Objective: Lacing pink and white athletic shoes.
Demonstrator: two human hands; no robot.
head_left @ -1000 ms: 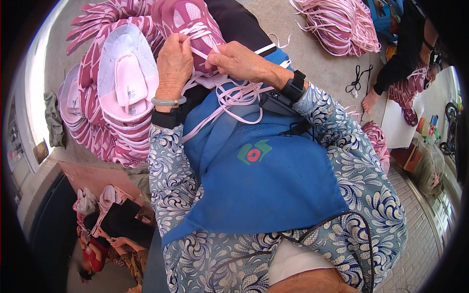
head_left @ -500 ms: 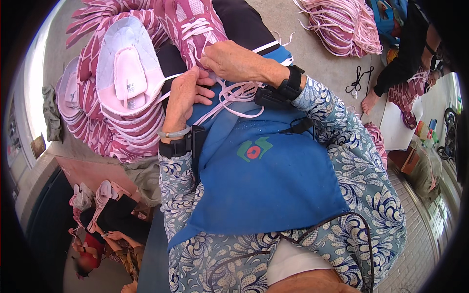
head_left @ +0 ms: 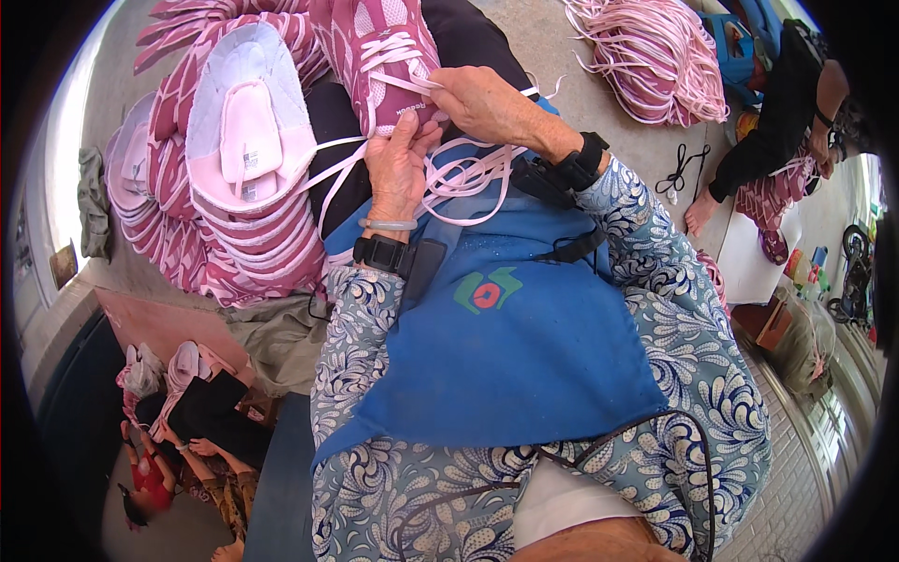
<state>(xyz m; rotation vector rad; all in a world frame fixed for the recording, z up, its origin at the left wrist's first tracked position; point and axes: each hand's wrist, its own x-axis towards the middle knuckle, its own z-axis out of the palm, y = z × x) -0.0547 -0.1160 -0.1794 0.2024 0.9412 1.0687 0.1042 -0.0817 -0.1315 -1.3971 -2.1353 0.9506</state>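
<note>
L hand (head_left: pixel 398 169) up — at shoe (head_left: pixel 379 56) edge

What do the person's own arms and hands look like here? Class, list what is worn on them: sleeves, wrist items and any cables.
Both arms wear long sleeves in blue and white with a swirling leaf print. The left hand has a pale bangle and a black band with a small black box at the wrist. The right hand has a black wrist strap. A thin dark cable runs across the lower clothing.

Blue apron (head_left: pixel 524 347), paisley sleeves (head_left: pixel 356 347), black wristbands (head_left: pixel 379 251)
</note>
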